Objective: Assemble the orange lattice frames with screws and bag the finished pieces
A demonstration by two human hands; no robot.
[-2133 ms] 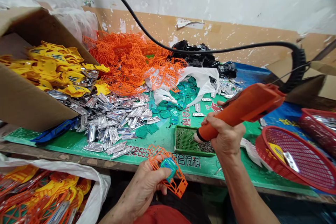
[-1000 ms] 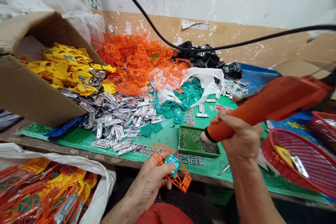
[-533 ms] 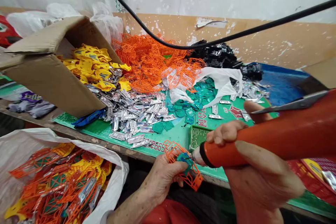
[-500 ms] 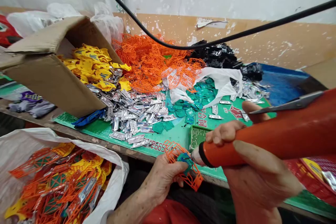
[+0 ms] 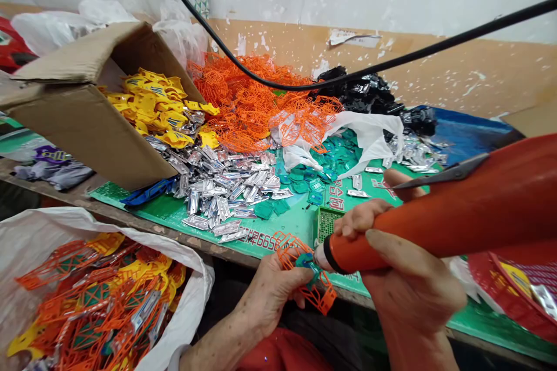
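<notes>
My left hand (image 5: 272, 301) grips an orange plastic lattice frame (image 5: 319, 295) with a teal plastic piece (image 5: 306, 261) set inside it. My right hand (image 5: 409, 278) is wrapped around an orange electric screwdriver (image 5: 444, 226), its black cord rising to the right. The screwdriver's tip is pressed to the teal piece, and the contact point is hidden by the tip itself. A small green tray of screws (image 5: 328, 223) lies just behind my right fingers, partly hidden by them.
A cardboard box (image 5: 82, 122) of yellow parts leans at the left of the green-matted bench (image 5: 296, 226). Silver, teal, orange and black parts lie heaped behind. A white sack (image 5: 187, 284) of assembled parts sits below left; a red basket (image 5: 491, 284) sits right.
The screwdriver has swung in from upper right, and its tip has moved from the green tray to the teal piece in my left hand. My view has shifted, and the frame stays gripped.
</notes>
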